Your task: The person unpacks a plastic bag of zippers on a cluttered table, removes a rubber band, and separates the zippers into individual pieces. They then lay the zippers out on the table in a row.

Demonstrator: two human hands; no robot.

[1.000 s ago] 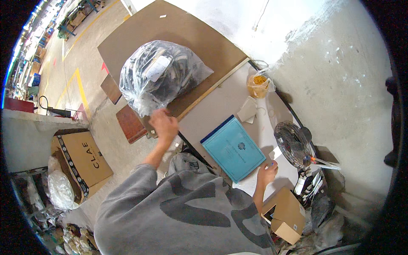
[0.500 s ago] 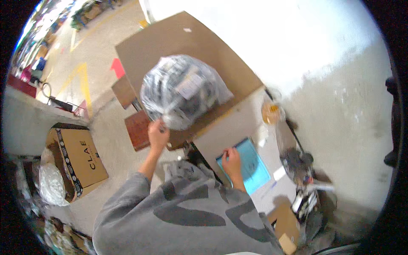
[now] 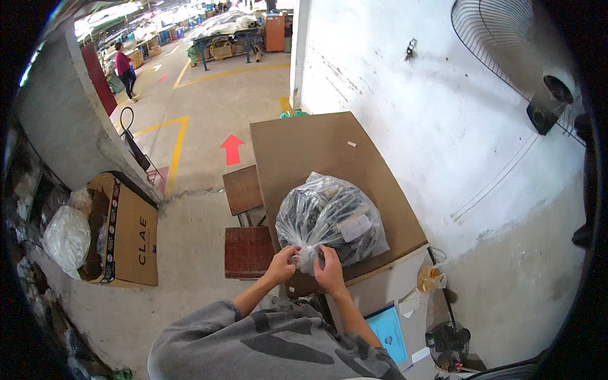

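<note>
1. The rounded, clear plastic bag [image 3: 332, 215] was supported on the flat brown surface [image 3: 316, 145].
2. Its gathered neck [image 3: 306, 254] was gripped by left hand [image 3: 282, 265] and right hand [image 3: 329, 269].
3. Filling appeared done; fastening appeared unfinished.

- Gathered neck [image 3: 308, 251] of the clear, rounded plastic bag [image 3: 296, 215]: partly covered by the fingers of the left hand [image 3: 282, 266] and right hand [image 3: 329, 272].
- Dark contents [image 3: 324, 201], just beyond the fingers: obscured by creased plastic; kind indeterminable.
- White paper label [image 3: 354, 228], right of the fingers: marks too small to read.
- Large grey wire-cage fan [image 3: 497, 47], far beyond and right of the fingers: cut off by the picture's edge.
</note>
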